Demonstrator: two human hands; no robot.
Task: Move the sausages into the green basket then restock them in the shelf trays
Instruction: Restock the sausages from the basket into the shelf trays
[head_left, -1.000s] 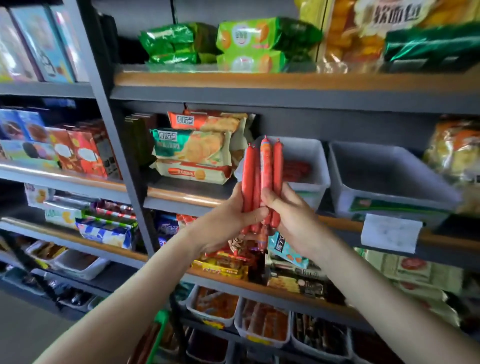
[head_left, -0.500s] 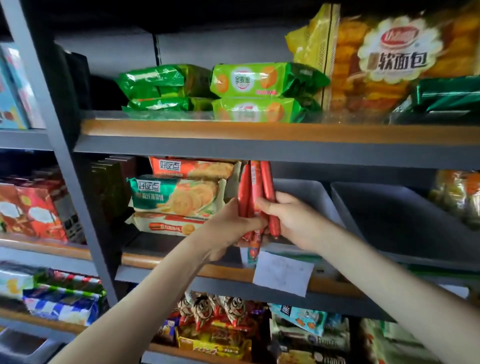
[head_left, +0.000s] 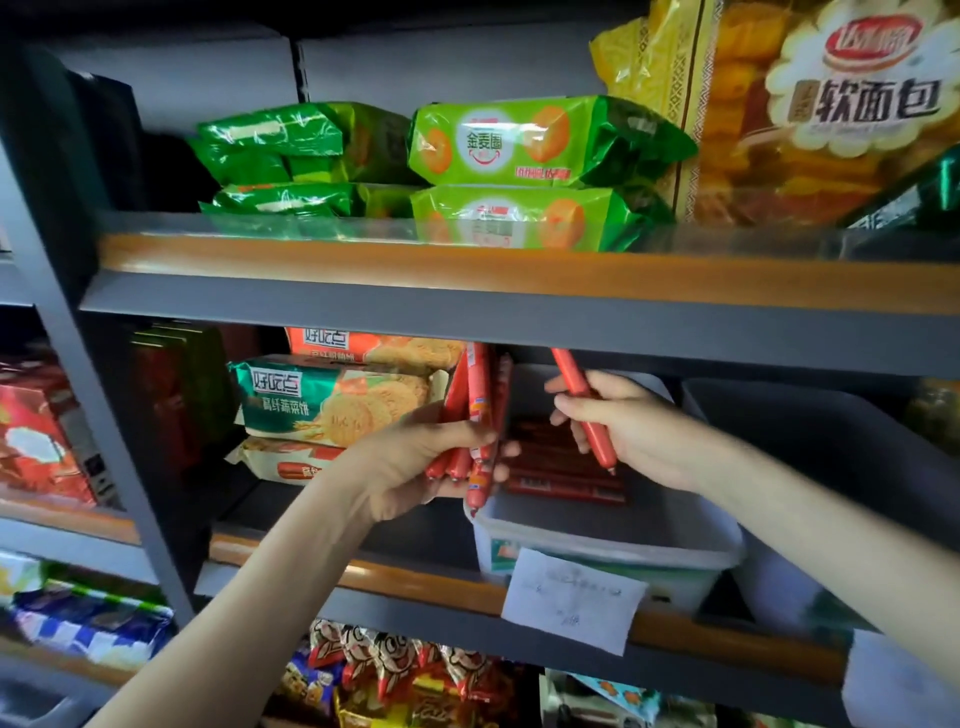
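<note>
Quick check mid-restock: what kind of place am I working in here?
Most likely a small shop's snack aisle: tiered shelves packed with biscuit packets, and a tray of sausages with a paper label at its front.

Sausages (head_left: 480, 415) are showing smooth, glossy red plastic skins. Tray (head_left: 613, 540) is looking like frosted, matt plastic; paper label (head_left: 574, 597) on it is sitting matt white. Shelf rail (head_left: 467, 317) is reading as grey matt painted metal, edge strip (head_left: 363, 265) as wood-look, slightly shiny. Green biscuit packs (head_left: 519, 143) and yellow bread bag (head_left: 779, 104) are gleaming, crinkly plastic film.
</note>
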